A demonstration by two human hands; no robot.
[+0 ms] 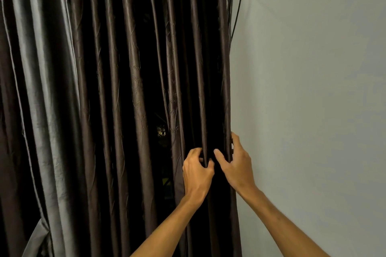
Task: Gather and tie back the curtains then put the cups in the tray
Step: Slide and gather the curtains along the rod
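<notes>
Both hands pinch curtain [133, 89] folds: left hand [196, 175], right hand [235, 165] at its edge. Slippery pleats beyond the left hand could slide free while gathering.

Left hand [196, 171] and right hand [236, 165] reach forward, fingers [237, 141] curled.

Dim, flat indoor light with a slight green cast. The dark brown pleated satin curtain [117, 89] shows soft sheen on the fold ridges, strongest at left. Gaps between folds crush to black, no detail. The plain pale grey wall [313, 89] is evenly lit, no hard shadows. Wide-angle bends folds at the left edge. Overall slightly soft.
</notes>
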